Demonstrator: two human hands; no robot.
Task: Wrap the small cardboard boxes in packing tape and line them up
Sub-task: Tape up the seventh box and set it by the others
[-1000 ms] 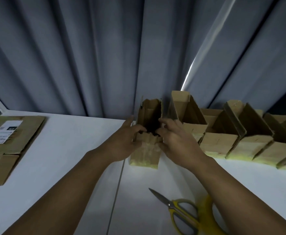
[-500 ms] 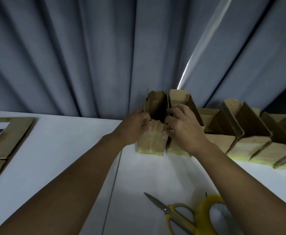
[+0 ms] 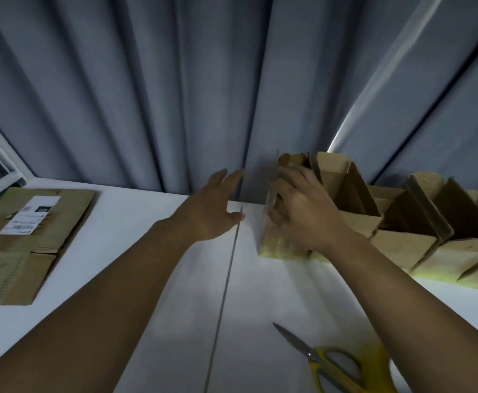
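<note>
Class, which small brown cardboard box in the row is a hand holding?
The leftmost brown cardboard box, ending the row: only it has the right hand curled round it.

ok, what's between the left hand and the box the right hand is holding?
Head view: just a strip of bare white table. The left hand is open, apart from the box the right hand grips.

White shipping label [image 3: 29, 215] on flattened cardboard [image 3: 19, 251] at left of worktop [image 3: 260, 293], bearing a dark block and rows of small print. Too blurred to read. No legible text elsewhere.
</note>
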